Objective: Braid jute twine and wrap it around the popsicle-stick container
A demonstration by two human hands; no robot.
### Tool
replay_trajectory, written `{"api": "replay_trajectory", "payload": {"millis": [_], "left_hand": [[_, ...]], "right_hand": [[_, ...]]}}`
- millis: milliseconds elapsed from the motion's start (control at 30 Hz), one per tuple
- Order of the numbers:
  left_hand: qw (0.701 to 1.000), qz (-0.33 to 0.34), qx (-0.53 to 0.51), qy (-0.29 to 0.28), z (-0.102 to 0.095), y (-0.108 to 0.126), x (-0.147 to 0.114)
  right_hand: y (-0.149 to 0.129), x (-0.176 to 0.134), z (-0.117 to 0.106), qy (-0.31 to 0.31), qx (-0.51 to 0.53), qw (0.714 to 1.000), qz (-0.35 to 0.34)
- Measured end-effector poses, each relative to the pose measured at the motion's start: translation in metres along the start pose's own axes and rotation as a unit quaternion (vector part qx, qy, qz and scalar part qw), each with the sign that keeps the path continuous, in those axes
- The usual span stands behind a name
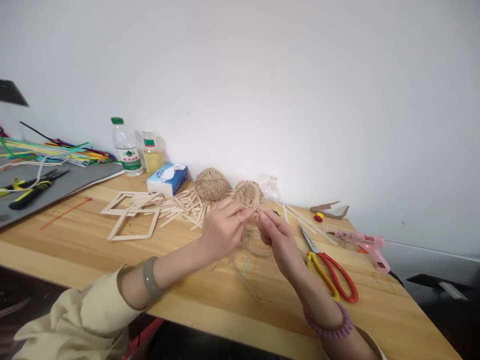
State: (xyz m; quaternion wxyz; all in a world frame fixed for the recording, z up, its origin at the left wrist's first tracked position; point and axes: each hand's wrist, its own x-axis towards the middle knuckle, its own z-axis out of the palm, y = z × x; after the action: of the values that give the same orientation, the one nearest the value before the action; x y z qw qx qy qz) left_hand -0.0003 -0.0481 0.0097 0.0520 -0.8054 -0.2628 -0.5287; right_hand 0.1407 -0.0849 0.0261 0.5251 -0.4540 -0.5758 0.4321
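Over the middle of the table, my left hand (225, 224) and my right hand (276, 235) meet fingertip to fingertip. Both pinch tan twine (255, 207), though the fingers hide much of it. Just behind them is a round, twine-covered piece (248, 190) with an open centre; whether the hands touch it I cannot tell. Loose strands (245, 280) trail onto the wood below, along with a thin pale green strand (248, 257). A ball of twine (211, 184) lies behind my left hand. Scissors (332, 272) with red and yellow handles lie beside my right forearm.
Popsicle sticks (180, 207) and stick frames (133, 237) lie left. A tissue pack (167, 180) and bottles (127, 150) stand by the wall. On the right are glue sticks (317, 227) and a pink glue gun (369, 246). Pliers (33, 192) rest on a grey mat (86, 181).
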Motion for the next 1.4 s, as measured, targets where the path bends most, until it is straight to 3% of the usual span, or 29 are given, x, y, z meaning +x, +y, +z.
{"api": "replay_trajectory", "payload": {"millis": [167,333,400,533,633,733,833,1000,1100,1167,1300,1400], "left_hand": [[0.986,0.098,0.134,-0.011,0.005,-0.001,-0.006],[0.985,0.119,0.125,-0.011,0.003,0.002,-0.006],[0.995,0.074,0.065,0.004,-0.001,0.003,-0.002],[0.994,-0.105,-0.033,0.024,-0.009,0.003,0.008],[0.963,-0.224,-0.139,-0.063,-0.01,0.002,0.013],[0.897,-0.31,-0.268,-0.17,-0.006,-0.001,0.014],[0.873,-0.321,-0.319,-0.181,-0.003,-0.004,0.012],[0.944,-0.201,-0.199,-0.169,-0.01,-0.005,0.013],[0.956,-0.158,-0.166,-0.186,-0.014,-0.003,0.014],[0.939,-0.185,-0.206,-0.203,-0.014,-0.001,0.015],[0.86,-0.303,-0.351,-0.215,-0.012,0.001,0.016],[0.849,-0.349,-0.337,-0.21,-0.011,0.001,0.019]], "right_hand": [[-0.001,0.001,-0.001,0.034,-0.13,0.989,-0.057],[0.004,0.004,-0.006,0.057,-0.176,0.978,-0.098],[0.004,0.004,-0.008,0.071,-0.2,0.972,-0.098],[0.003,0.004,-0.011,0.076,-0.221,0.968,-0.09],[0.003,0.005,-0.01,0.05,-0.226,0.968,-0.096],[0.004,0.005,-0.009,0.023,-0.234,0.966,-0.105],[0.004,0.005,-0.009,0.018,-0.245,0.963,-0.114],[0.004,0.003,-0.012,0.019,-0.25,0.959,-0.133],[0.004,0.002,-0.011,0.03,-0.254,0.956,-0.146],[0.004,0.002,-0.011,0.039,-0.261,0.952,-0.156],[0.007,0.001,-0.011,0.062,-0.307,0.93,-0.19],[0.009,0.001,-0.012,0.074,-0.369,0.899,-0.224]]}}
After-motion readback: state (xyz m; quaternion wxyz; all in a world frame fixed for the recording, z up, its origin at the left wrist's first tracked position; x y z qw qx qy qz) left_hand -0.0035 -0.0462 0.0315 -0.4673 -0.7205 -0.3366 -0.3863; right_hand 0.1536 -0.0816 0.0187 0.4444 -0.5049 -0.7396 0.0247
